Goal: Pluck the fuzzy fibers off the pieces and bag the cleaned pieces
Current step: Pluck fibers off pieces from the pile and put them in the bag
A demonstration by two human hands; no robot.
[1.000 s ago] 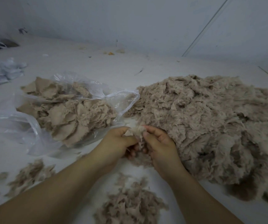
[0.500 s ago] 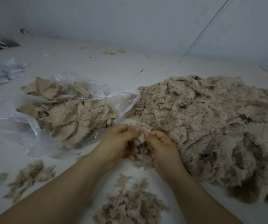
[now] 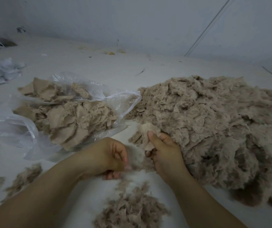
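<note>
Head view, read from the left: pale crumpled plastic [image 3: 2,71] lies at the far left edge, and small tufts of plucked fuzz [image 3: 25,176] dot the white surface [image 3: 82,63] near the left forearm. Next comes the clear plastic bag [image 3: 38,142], its mouth open toward the right and heaped with flat tan cleaned pieces [image 3: 69,119]. Close to the camera sits a discard pile of fuzzy fibers [image 3: 132,209]. The left hand [image 3: 109,157] hovers above it with fingers curled, thumb meeting fingertips as if pinching a wisp of fluff; the blur makes it hard to tell whether anything is really held. Just right of it, apart by a narrow gap, the right hand [image 3: 163,150] grips one tan piece [image 3: 146,134] between thumb and curled fingers, the piece standing up out of the grip with its long axis tilted up and to the left, toward the bag mouth. Beyond, the big uncleaned pile [image 3: 214,125] fills the right side, touching the right hand's back. The held piece sits between bag and pile, so bagging probably means a short carry leftward, with the right hand already holding it and the left hand nearer the bag
</note>
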